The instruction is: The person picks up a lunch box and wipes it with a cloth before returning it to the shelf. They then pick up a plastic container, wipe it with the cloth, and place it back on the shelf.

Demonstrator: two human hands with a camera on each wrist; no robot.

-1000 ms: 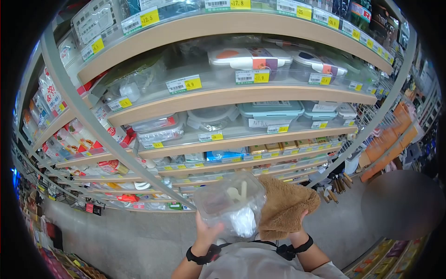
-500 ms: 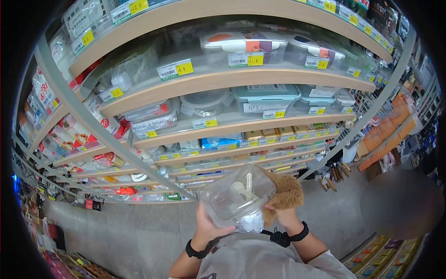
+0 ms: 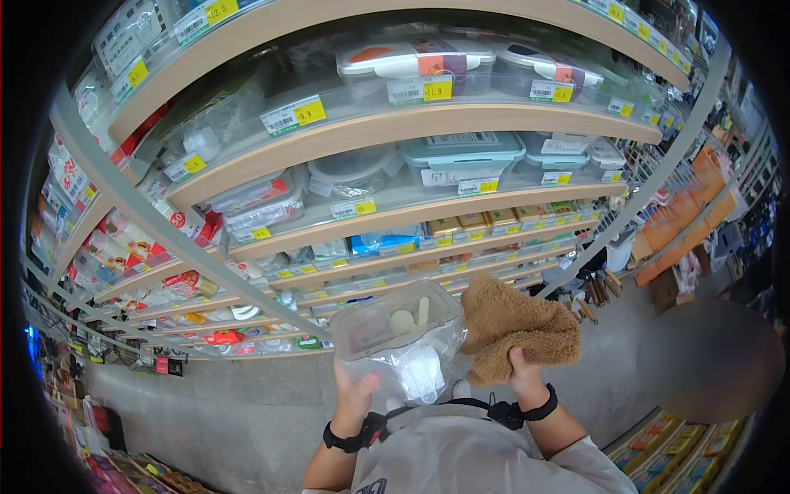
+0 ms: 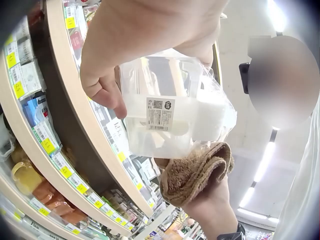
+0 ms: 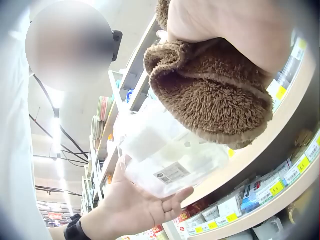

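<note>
Before a tall shop shelf (image 3: 428, 120), the head view shows the left hand (image 3: 352, 393) gripping a clear plastic container (image 3: 369, 325) by its near left side, while the right hand (image 3: 527, 375) clutches a brown plush cloth (image 3: 531, 317) just to the right of it. Pale spoon-like pieces (image 3: 423, 311) show through the plastic, and a white bundle (image 3: 421, 372) lies under clear film at the near end; glare on that film leaves its contents uncertain. A light-blue lidded food box (image 3: 461, 152) sits on the shelf beyond. From the left wrist, a printed label (image 4: 160, 113) is plain on the container's face, with the left fingers bent round one edge; the cloth sits folded within the right hand at the container's end, though whether the two touch I cannot tell. Over at the right wrist, the cloth hangs bunched beneath the gripping right hand, its long pile showing, and the left palm and fingers support the container from the side. My reading is that the step in hand is wiping the container; the next move would call for a steady left hold and the cloth pressed along the plastic, without snagging the loose film.
</note>
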